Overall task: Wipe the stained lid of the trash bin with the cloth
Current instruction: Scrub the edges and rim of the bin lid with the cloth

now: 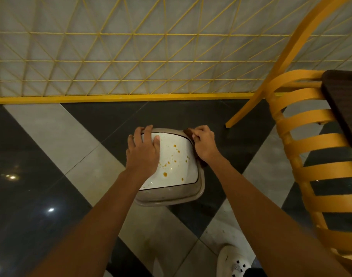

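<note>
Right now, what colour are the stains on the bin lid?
Orange-brown, scattered as small spots over the white lid; the head view shows them best.

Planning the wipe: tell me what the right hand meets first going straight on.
The right hand, gripping the cloth on the bin rim, points away, slightly left; beyond it probably floor, then the fence.

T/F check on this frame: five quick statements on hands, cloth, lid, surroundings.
1. The right hand holds the cloth. True.
2. The lid is clean. False: orange stains dot it.
3. The left hand hangs free. False: it grips the lid's far left edge.
4. The cloth sits at the lid's far right corner. True.
5. The yellow chair stands left of the bin. False: it stands to the right.
</note>
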`<state>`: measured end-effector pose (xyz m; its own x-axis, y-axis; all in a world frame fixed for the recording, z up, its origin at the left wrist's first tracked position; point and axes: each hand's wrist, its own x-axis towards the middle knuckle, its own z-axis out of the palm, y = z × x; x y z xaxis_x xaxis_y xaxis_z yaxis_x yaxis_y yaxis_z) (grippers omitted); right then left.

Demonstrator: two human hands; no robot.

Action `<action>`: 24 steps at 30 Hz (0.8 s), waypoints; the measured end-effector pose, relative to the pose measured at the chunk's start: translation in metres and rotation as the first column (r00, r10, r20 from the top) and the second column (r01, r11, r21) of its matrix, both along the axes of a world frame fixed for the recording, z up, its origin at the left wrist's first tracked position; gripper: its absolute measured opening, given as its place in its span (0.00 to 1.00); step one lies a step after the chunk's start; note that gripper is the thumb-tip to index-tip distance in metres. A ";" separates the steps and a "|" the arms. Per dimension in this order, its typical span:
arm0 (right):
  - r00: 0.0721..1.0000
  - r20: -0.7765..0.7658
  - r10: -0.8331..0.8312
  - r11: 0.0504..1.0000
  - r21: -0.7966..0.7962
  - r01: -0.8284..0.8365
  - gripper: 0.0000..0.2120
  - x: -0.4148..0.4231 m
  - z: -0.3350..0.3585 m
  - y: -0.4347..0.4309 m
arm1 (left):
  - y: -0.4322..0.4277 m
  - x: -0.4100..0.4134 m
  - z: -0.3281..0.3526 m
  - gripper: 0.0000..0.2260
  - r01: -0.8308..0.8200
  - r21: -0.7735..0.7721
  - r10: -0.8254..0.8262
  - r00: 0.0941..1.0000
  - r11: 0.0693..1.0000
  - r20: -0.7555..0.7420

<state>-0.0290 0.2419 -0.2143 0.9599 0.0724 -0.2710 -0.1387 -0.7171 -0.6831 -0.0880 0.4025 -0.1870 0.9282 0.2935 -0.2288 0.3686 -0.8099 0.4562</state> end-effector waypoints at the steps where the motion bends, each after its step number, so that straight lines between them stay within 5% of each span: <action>1: 1.000 0.025 -0.009 1.000 -0.004 0.009 0.15 -0.008 -0.002 -0.002 | 0.000 0.000 -0.001 0.21 0.003 0.002 -0.003 1.000 1.000 0.000; 18: 0.990 0.139 0.031 1.000 -0.008 -0.030 0.13 -0.103 -0.017 -0.034 | 0.000 0.000 -0.002 0.21 0.009 0.017 -0.009 1.000 1.000 0.010; 24: 0.992 0.128 0.001 0.999 -0.044 0.005 0.17 -0.079 -0.014 -0.029 | 0.001 0.000 -0.001 0.21 0.007 0.005 -0.007 1.000 1.000 0.020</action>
